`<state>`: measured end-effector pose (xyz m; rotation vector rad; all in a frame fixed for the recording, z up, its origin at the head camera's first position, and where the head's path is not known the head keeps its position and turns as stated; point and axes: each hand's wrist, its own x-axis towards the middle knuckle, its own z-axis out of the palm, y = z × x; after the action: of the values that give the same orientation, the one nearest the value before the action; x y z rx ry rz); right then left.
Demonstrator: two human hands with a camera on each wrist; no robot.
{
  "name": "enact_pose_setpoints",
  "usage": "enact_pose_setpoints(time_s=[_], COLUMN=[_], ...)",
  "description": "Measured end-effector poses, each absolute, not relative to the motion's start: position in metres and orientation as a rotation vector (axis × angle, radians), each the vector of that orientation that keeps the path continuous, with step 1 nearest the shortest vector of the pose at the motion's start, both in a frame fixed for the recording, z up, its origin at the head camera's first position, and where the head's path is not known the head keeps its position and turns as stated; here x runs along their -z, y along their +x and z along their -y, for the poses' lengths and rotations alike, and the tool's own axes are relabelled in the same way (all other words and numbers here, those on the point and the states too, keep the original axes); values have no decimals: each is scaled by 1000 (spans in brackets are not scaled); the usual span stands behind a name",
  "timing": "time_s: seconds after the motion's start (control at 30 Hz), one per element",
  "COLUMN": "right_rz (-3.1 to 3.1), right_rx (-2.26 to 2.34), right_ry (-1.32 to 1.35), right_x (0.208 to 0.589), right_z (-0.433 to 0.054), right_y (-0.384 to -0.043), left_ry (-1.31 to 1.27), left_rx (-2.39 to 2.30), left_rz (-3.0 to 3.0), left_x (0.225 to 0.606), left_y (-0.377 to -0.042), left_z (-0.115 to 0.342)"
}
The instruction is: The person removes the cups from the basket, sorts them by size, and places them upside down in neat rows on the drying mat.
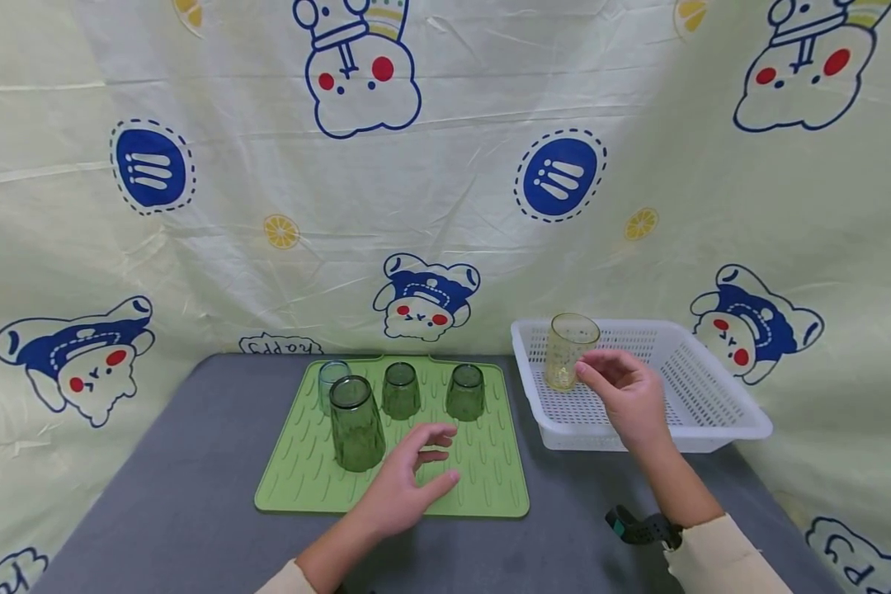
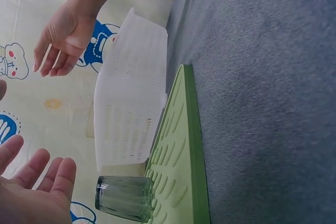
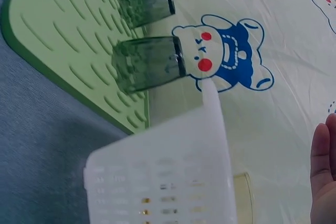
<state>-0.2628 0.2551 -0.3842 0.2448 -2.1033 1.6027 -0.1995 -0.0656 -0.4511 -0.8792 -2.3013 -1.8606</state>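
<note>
In the head view my left hand hovers over the front of a green drying mat, fingers loosely bent and holding nothing. Closest to it is a tall green glass. Behind stand two short green glasses and a pale blue glass. A yellow-tinted glass stands inside a white basket. My right hand is over that basket and overlaps the glass's edge in the head view. The left wrist view shows the right hand with relaxed fingers and nothing in them.
A grey cloth covers the table beneath the mat and basket. Close behind both hangs a printed curtain. The basket's raised rim surrounds the yellow glass. A black band circles the right wrist.
</note>
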Motion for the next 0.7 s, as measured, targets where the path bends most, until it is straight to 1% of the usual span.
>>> enact_pose_setpoints(time_s=[0.33,0.7], right_rz=[2136,2251], right_rx=[-1550,-1470], right_ry=[148,-40], right_x=[373,367], right_z=[-268,-279], right_y=[-285,-311], left_ry=[-890,-894], left_rx=[1916,1988], left_rz=[2296,2270], left_x=[447,449], left_y=[-209,-224], left_z=[58,47])
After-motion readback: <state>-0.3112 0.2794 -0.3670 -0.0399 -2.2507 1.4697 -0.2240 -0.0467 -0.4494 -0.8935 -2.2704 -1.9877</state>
